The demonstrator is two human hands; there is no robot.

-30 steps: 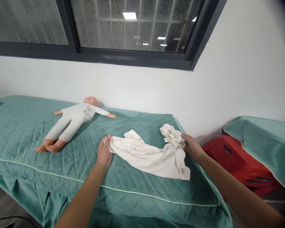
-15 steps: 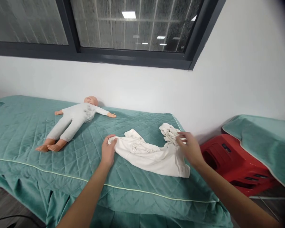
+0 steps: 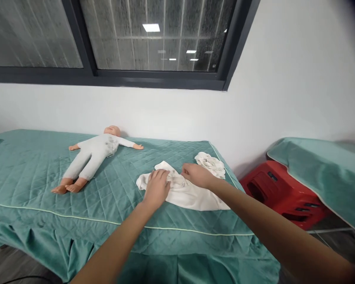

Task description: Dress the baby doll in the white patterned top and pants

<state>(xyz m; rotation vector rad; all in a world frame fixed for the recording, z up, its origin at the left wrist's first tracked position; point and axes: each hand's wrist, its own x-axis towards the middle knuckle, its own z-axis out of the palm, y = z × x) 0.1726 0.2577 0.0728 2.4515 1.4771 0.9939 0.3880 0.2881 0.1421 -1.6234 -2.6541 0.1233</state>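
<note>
Single view from the wearer's head, directed forward and down across the bed [image 3: 32,173] from its near long side. The forearms [image 3: 115,242] enter at the lower edge, bringing the left hand [image 3: 157,188] and right hand [image 3: 197,175], at close range, to either side of centre. The bed runs crosswise, cut by the left edge, its right end within view. Beyond it stands the wall [image 3: 168,112], roughly face-on, with the window [image 3: 154,47] cropped at top and left. The doll [image 3: 93,148] lies farther off, left; the stool [image 3: 286,197], right.
</note>
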